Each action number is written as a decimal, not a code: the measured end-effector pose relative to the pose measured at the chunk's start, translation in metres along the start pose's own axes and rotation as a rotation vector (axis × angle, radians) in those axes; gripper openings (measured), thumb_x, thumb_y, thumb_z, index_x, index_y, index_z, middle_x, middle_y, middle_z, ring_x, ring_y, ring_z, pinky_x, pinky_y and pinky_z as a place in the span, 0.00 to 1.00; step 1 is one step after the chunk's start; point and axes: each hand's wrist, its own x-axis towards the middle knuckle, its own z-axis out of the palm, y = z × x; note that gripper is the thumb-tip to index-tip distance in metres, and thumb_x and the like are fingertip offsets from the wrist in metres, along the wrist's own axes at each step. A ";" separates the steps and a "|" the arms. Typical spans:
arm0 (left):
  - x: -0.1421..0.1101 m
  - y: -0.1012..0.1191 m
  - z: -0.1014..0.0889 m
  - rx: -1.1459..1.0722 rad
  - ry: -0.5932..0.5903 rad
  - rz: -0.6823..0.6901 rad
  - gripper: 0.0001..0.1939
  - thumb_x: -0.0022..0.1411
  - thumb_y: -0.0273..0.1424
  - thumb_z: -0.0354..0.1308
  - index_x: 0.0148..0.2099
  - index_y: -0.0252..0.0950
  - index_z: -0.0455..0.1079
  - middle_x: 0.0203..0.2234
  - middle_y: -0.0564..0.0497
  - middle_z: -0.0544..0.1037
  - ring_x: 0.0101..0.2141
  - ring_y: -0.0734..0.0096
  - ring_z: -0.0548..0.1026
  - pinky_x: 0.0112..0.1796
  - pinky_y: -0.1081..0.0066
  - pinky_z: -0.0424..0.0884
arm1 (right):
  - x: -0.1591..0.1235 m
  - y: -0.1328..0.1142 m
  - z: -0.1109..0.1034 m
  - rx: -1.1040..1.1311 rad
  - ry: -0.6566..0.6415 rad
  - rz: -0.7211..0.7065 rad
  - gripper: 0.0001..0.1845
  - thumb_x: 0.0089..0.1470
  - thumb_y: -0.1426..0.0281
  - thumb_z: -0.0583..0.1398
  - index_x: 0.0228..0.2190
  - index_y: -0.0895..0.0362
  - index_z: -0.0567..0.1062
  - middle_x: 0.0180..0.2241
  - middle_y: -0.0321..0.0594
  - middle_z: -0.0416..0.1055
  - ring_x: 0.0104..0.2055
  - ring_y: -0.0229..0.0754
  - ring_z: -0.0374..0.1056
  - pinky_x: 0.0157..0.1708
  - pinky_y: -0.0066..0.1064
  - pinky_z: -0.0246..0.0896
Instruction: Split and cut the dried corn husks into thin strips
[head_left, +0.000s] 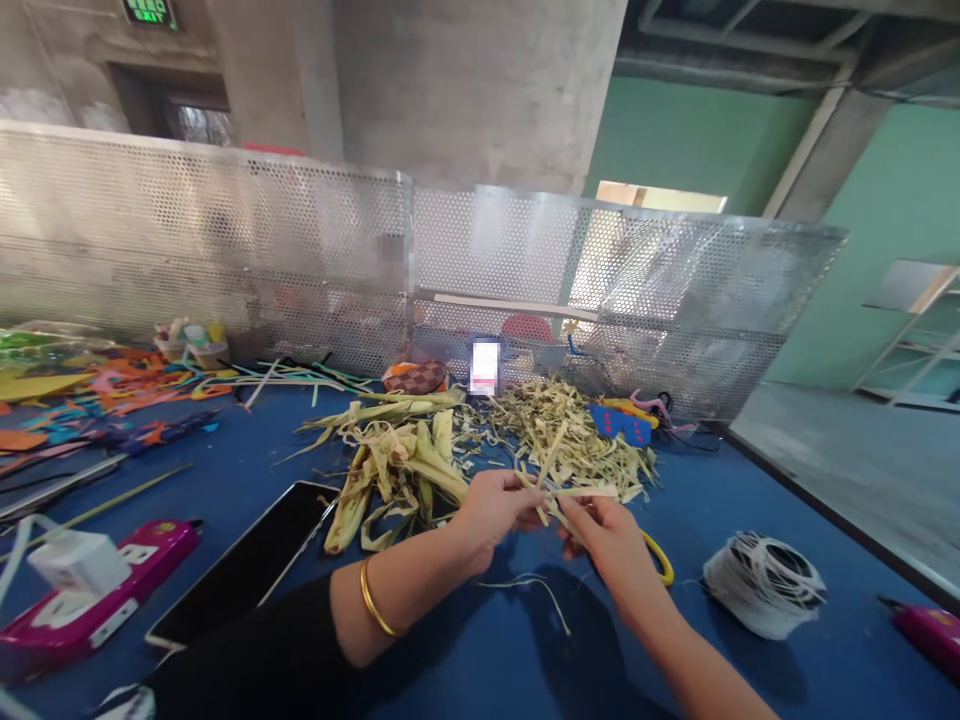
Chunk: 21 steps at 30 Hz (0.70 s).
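Note:
Both my hands meet above the blue table, just in front of the dried plant scraps. Between the fingertips of my left hand (499, 505) and my right hand (600, 525) are pale corn husk strips (553, 480), crossing one another. Each hand pinches part of them; the exact grip is partly hidden by the fingers. A loose piece of thin string (536, 580) lies on the table below my hands. Behind my left hand spreads a heap of long dried corn husks (405, 455). Beyond my right hand is a pile of small husk shreds (570, 430).
A phone (247, 560) lies left of my forearm, near a pink power strip (142, 565). To the right stand a spool of white string (765, 585) and a yellow handle (658, 558). Coloured scraps (135, 385) cover the far left. A perforated metal screen (315, 260) closes the back.

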 end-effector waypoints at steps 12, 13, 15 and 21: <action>0.008 0.007 -0.007 0.075 0.140 0.141 0.02 0.46 0.25 0.60 0.25 0.33 0.69 0.14 0.57 0.68 0.17 0.80 0.63 0.19 0.78 0.55 | -0.004 0.003 -0.011 -0.584 -0.107 -0.761 0.16 0.56 0.76 0.51 0.39 0.54 0.75 0.35 0.41 0.76 0.35 0.41 0.72 0.34 0.31 0.67; 0.007 0.006 -0.006 0.090 0.123 0.151 0.03 0.45 0.26 0.60 0.24 0.32 0.69 0.13 0.57 0.68 0.17 0.80 0.63 0.19 0.78 0.55 | -0.004 0.001 -0.011 -0.651 -0.055 -0.862 0.16 0.56 0.76 0.51 0.39 0.54 0.76 0.34 0.41 0.76 0.34 0.41 0.72 0.33 0.31 0.66; 0.004 0.004 -0.004 0.110 0.073 0.153 0.03 0.44 0.27 0.61 0.24 0.33 0.71 0.14 0.57 0.68 0.17 0.80 0.62 0.20 0.78 0.56 | -0.005 -0.003 -0.012 -0.753 0.077 -1.016 0.16 0.56 0.76 0.51 0.36 0.54 0.77 0.33 0.42 0.75 0.35 0.41 0.70 0.35 0.33 0.65; -0.005 0.003 0.002 0.232 -0.154 0.137 0.03 0.43 0.26 0.59 0.22 0.33 0.73 0.16 0.56 0.71 0.19 0.79 0.64 0.26 0.76 0.62 | 0.001 -0.007 -0.020 -0.879 0.229 -0.995 0.13 0.57 0.77 0.50 0.33 0.56 0.74 0.34 0.42 0.75 0.37 0.41 0.69 0.45 0.36 0.58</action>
